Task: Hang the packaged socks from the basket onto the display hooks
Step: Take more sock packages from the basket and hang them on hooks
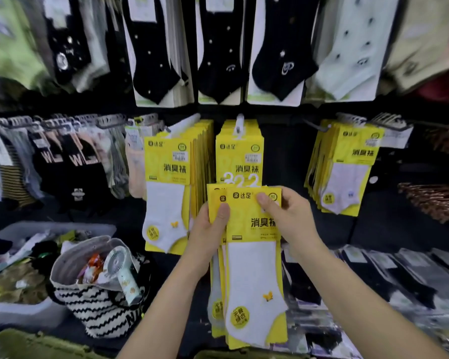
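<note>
- Centre of frame: sock packs (254, 268) gripped by left hand (210, 224) at the left edge; right hand (288, 218) pinching the front pack's header.
- Long axis upright, hanger tabs on top, directly below the display hook (240, 123); right hand nearer.
- Lower left: striped bag (96, 301) holding a small fan (119, 265); grey bin (0, 234) with loose socks.

dark display wall (283, 151), grey bin (62, 225), zigzag tote (88, 305)
</note>
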Demonstrator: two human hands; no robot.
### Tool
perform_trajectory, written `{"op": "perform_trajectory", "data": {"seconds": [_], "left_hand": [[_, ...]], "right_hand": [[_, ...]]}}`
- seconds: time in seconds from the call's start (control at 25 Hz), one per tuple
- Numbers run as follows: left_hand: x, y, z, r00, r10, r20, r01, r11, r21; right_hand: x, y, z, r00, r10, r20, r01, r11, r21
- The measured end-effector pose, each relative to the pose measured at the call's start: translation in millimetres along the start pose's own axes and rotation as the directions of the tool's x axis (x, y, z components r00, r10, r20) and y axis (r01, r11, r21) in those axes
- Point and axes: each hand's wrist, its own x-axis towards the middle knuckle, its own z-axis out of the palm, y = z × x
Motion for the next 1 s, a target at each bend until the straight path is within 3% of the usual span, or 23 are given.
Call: {"op": "perform_trajectory", "data": {"seconds": [0.28, 0.56, 0.72, 1.0], "left_hand": [[37, 55, -28, 0.973, 0.205, -0.107, -0.193, 0.975, 0.113], [42, 85, -80, 0.908, 0.354, -0.223, -0.309, 0.927, 0.213], [39, 86, -85, 0.910, 0.366, -0.193, -0.320, 0.918, 0.232], [32, 76, -70, 0.929, 0.335, -0.156, -0.304, 0.932, 0.196]], "right_hand": [[48, -55, 10, 0.995, -0.035, -0.097, 0.031, 0.999, -0.039], [79, -67, 38, 0.987, 0.056, -0.150, -0.067, 0.995, -0.071], [84, -59, 45, 0.980, 0.072, -0.186, -0.096, 0.987, -0.125], [83, -49, 42, 0.975, 0.108, -0.196, -0.122, 0.991, -0.060]]}}
